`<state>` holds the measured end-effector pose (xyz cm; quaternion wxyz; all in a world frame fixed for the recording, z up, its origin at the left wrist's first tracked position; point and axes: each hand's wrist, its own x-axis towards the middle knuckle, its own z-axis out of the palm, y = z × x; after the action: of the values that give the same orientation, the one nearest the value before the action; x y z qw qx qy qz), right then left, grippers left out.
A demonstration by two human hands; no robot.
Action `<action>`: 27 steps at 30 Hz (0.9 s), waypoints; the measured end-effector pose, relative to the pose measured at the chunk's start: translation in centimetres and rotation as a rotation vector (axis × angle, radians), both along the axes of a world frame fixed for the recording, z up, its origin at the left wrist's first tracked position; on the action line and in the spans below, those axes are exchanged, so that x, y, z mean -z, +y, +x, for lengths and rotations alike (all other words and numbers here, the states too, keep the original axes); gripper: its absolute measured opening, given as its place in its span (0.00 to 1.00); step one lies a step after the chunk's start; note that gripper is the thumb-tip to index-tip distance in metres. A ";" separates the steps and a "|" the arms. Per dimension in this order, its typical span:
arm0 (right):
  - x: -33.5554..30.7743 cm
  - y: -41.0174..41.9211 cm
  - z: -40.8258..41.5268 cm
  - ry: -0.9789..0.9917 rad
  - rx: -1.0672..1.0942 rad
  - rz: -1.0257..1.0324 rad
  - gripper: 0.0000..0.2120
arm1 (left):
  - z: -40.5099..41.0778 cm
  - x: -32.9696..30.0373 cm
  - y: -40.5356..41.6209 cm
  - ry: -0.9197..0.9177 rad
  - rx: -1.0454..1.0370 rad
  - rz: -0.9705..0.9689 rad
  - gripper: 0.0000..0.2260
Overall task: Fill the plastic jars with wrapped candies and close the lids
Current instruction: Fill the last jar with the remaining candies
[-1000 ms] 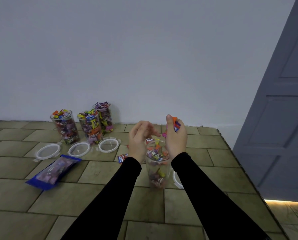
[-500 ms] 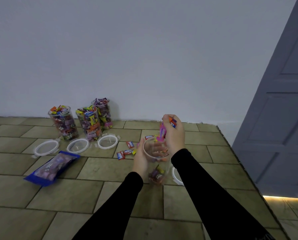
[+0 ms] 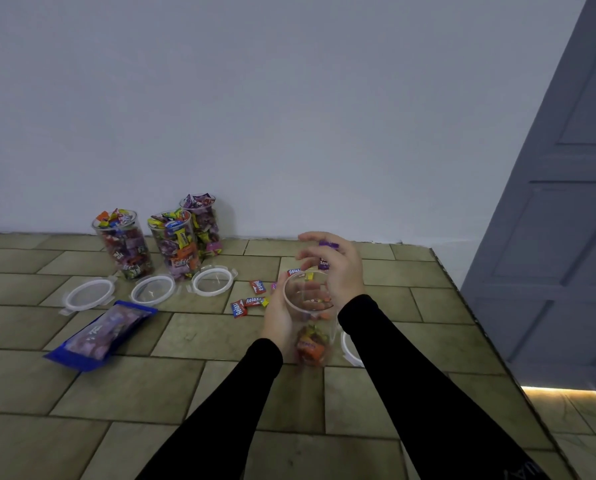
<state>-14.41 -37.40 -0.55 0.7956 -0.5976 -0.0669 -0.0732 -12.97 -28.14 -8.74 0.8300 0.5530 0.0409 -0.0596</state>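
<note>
- right hand [image 3: 338, 268] hovers over the jar mouth, fingers curled round a few purple wrapped candies [image 3: 326, 254]
- left hand [image 3: 278, 315] wraps the side of the clear plastic jar [image 3: 308, 320], which stands on the tiled floor [image 3: 185, 386] with only a bit of candy at the bottom
- jar's probably light, thin-walled and a bit slick, so I'd hold it mid-wall, no squeezing
- loose Relax candies [image 3: 251, 302] just left of it: tiny, crinkly, pinch them
- three full jars [image 3: 166, 242] by the wall, lids [image 3: 152, 289] off in front
</note>
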 end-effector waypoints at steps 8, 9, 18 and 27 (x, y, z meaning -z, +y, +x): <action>0.0 -0.1 0.6 -0.022 0.014 -0.087 0.19 | 0.5 0.7 0.4 0.007 0.048 0.037 0.29; 0.0 -0.2 0.9 -0.026 0.030 -0.105 0.19 | 0.6 1.0 0.5 0.005 0.065 0.046 0.29; 2.1 -3.8 5.0 0.069 0.229 -0.177 0.13 | 2.5 1.5 2.7 -0.078 0.028 0.300 0.12; 11.6 -6.4 9.6 0.187 0.105 -1.416 0.23 | 7.6 3.6 3.2 -0.376 0.194 1.499 0.31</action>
<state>-4.83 -43.82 -12.16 0.2145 -0.9767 -0.0010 0.0013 -5.34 -24.99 -12.37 0.2188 0.9684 -0.1196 0.0063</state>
